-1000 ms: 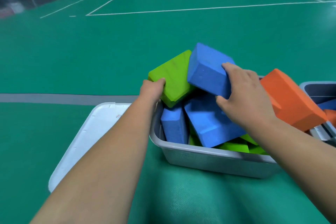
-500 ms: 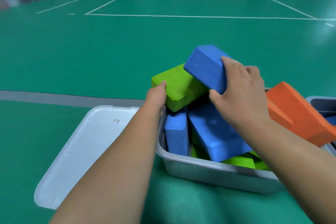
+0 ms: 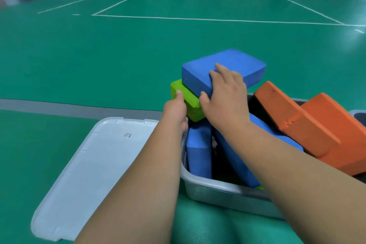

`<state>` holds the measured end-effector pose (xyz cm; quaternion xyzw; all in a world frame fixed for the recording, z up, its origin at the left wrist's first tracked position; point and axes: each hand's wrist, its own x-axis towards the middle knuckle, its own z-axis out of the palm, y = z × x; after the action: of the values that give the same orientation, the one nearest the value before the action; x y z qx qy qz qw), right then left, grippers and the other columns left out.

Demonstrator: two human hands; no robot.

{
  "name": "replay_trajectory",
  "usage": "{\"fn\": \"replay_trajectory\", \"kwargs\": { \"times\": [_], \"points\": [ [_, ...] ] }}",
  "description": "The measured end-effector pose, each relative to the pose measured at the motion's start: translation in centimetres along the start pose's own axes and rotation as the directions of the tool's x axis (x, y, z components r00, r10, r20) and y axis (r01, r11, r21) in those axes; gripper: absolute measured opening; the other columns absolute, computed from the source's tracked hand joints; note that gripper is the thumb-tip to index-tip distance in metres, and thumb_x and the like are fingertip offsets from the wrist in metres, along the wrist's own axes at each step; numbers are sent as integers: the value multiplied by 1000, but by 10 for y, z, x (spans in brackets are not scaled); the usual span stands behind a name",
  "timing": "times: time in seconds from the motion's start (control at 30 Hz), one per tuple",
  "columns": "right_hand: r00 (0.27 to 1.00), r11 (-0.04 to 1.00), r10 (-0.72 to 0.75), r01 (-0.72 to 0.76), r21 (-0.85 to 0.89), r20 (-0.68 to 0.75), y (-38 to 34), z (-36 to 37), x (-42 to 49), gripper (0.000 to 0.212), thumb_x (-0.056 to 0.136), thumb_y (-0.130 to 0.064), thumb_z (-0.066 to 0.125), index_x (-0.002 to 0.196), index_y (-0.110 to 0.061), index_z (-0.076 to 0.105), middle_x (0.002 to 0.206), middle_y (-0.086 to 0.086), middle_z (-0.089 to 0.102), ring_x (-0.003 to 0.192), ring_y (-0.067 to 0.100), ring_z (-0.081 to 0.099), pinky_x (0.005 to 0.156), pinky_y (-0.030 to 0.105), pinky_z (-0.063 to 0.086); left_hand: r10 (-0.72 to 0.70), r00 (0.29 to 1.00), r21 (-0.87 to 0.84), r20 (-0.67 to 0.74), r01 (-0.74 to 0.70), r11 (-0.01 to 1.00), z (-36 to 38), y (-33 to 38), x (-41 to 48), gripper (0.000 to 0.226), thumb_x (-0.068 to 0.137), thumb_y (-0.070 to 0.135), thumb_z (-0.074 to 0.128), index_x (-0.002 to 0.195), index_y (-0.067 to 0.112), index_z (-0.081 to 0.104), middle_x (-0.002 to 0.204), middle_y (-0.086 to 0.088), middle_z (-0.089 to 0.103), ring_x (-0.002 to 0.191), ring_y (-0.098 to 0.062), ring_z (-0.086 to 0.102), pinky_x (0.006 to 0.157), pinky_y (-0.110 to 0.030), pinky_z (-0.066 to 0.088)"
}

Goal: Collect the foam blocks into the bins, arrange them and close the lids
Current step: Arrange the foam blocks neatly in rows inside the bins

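A grey plastic bin (image 3: 223, 190) on the green floor is heaped with foam blocks. On top lies a blue block (image 3: 235, 63), now flat, resting on a green block (image 3: 186, 99). My right hand (image 3: 223, 99) grips the near corner of that blue block, fingers on its top and thumb on its side. My left hand (image 3: 175, 109) holds the left end of the green block, thumb up on its face. Two more blue blocks (image 3: 199, 150) stand on edge inside the bin. Two orange blocks (image 3: 309, 125) lean across its right side.
The bin's white lid (image 3: 95, 168) lies flat on the floor at the left, touching the bin. The corner of a second grey bin (image 3: 359, 116) shows at the right edge. Open green court floor with white lines stretches ahead, with two dark posts far off.
My right hand has turned the blue block from tilted on its edge down to lying flat on the green block. The left hand stayed on the green block. The view has tilted up.
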<state>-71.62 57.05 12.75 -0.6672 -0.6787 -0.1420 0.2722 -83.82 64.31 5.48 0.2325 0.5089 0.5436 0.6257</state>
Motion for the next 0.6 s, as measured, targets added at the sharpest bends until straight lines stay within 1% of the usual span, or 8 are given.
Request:
{"fn": "replay_trajectory", "kwargs": {
  "times": [0.07, 0.13, 0.23, 0.3, 0.37, 0.43, 0.53, 0.6],
  "points": [
    [1000, 1000, 20, -20, -18, 4, 7, -3, 0, 65, 83, -50, 63, 138, -17, 56, 164, 9, 30, 135, 39, 37, 112, 49, 34, -17, 998, -16, 65, 18, 1000, -3, 2, -2, 36, 107, 37, 54, 123, 9, 69, 110, -8, 79, 101, -23, 76, 86, -38, 61],
    [994, 994, 70, -62, -92, 88, 14, -6, -2, 73, 79, -62, 62, 146, -37, 45, 169, 9, 14, 142, 47, 29, 113, 59, 29, -44, 991, -33, 127, 49, 998, -5, 3, -6, 33, 103, 28, 58, 127, 9, 69, 114, -10, 78, 109, -27, 73, 100, -48, 58],
    [956, 984, 150, -169, 55, 253, 19, -5, -2, 81, 81, -62, 66, 150, -55, 24, 170, 3, -5, 135, 55, 40, 109, 60, 40, -51, 981, -33, 188, 58, 998, -9, 3, -11, 33, 100, 22, 63, 129, 9, 69, 117, -10, 77, 113, -26, 72, 101, -49, 57],
    [951, 979, 141, -176, 108, 274, 19, -4, -1, 82, 84, -58, 66, 152, -55, 21, 170, 5, -8, 116, 51, 57, 96, 49, 52, -45, 975, -31, 216, 53, 998, -11, 3, -13, 31, 103, 22, 61, 129, 9, 69, 115, -7, 78, 102, -19, 76, 86, -38, 63],
    [951, 978, 152, -184, 97, 270, 15, -2, 1, 82, 86, -57, 66, 154, -52, 20, 170, 11, -9, 94, 45, 64, 81, 40, 52, -34, 973, -29, 230, 42, 999, -13, 2, -13, 30, 105, 23, 59, 130, 9, 69, 115, -6, 78, 96, -16, 77, 75, -31, 63],
    [951, 977, 166, -195, 90, 260, 9, 0, 2, 82, 88, -55, 66, 156, -49, 20, 169, 16, -10, 72, 39, 57, 71, 35, 43, -31, 969, -22, 244, 37, 999, -14, 3, -15, 32, 106, 25, 58, 131, 9, 68, 118, -8, 77, 104, -19, 76, 85, -36, 63],
    [947, 958, 162, -219, 186, 277, 6, 1, 0, 79, 92, -45, 68, 156, -45, 23, 168, 16, -15, 68, 35, 49, 72, 33, 41, -32, 970, -19, 242, 37, 999, -13, 3, -16, 33, 105, 26, 60, 131, 8, 68, 118, -10, 77, 110, -24, 74, 96, -44, 60],
    [950, 945, 155, -223, 241, 271, 7, -1, -1, 77, 92, -41, 68, 156, -44, 24, 168, 11, -15, 72, 33, 50, 75, 34, 44, -32, 973, -16, 227, 36, 999, -14, 4, -18, 32, 105, 27, 61, 129, 7, 69, 114, -9, 78, 103, -21, 76, 86, -40, 63]
  ]
}}
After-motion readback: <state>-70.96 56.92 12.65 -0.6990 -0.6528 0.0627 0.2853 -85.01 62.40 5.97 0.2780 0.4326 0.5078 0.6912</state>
